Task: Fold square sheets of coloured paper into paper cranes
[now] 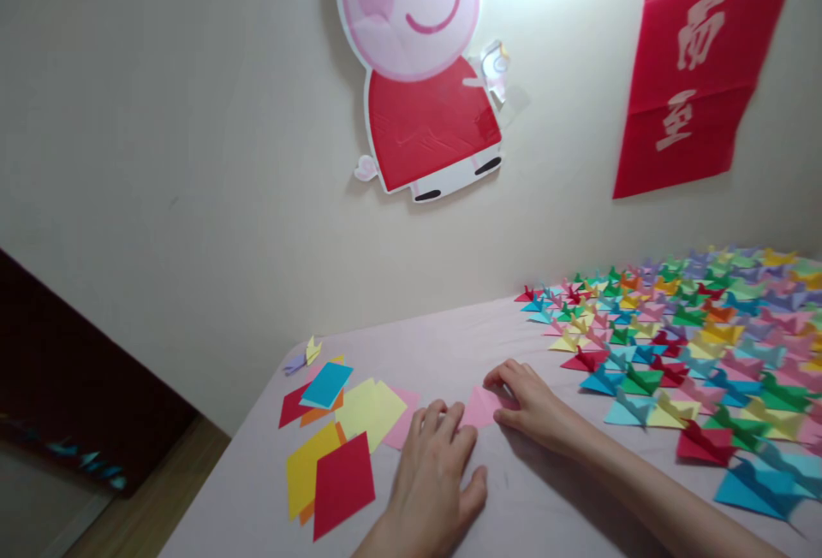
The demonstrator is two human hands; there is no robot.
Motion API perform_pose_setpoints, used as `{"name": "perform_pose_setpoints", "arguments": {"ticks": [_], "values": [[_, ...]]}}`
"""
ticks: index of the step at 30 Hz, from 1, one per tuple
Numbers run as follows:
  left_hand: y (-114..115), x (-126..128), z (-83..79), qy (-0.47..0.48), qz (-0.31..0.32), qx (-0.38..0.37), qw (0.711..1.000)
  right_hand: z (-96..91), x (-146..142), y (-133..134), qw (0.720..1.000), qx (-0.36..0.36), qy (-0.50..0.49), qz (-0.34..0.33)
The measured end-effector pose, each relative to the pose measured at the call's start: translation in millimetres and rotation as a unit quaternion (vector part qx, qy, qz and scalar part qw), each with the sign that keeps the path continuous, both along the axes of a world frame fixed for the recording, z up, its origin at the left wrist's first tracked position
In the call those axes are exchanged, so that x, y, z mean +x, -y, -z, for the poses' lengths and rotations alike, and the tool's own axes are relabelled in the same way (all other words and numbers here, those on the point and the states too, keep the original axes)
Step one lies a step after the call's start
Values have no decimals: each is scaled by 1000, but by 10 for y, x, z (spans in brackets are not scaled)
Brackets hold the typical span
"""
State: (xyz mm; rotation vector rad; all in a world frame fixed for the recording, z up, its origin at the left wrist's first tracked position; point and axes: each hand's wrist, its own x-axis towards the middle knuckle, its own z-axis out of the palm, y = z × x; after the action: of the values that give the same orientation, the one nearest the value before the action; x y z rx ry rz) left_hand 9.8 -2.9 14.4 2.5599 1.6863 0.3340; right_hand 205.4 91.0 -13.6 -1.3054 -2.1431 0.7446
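A small pink sheet of origami paper [479,408] lies on the covered table, showing faint crease lines. My right hand [536,406] is curled over its right side, the thumb and fingers gripping that edge. At the paper's left side rests my left hand [437,465], palm down, with the fingers apart and the fingertips hiding the paper's left corner. Beyond the left hand, a second pink sheet [403,421] sticks out from under pale yellow sheets [369,411].
Loose red [344,486], yellow [309,468] and blue [327,384] sheets lie to the left. Two small folded pieces [304,359] sit at the far left corner. Rows of colourful folded paper cranes [674,344] cover the right side. A wall [257,198] stands behind the table.
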Motion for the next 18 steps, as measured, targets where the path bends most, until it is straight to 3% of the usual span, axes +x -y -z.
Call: {"name": "perform_pose_setpoints", "arguments": {"ticks": [9, 16, 18], "values": [[155, -194, -9, 4, -31, 35, 999, -53, 21, 14, 1000, -5, 1, -17], [180, -317, 283, 39, -30, 53, 997, -125, 54, 47, 998, -18, -7, -54], [158, -288, 301, 60, -38, 42, 997, -138, 57, 55, 997, -21, -16, -67]]}}
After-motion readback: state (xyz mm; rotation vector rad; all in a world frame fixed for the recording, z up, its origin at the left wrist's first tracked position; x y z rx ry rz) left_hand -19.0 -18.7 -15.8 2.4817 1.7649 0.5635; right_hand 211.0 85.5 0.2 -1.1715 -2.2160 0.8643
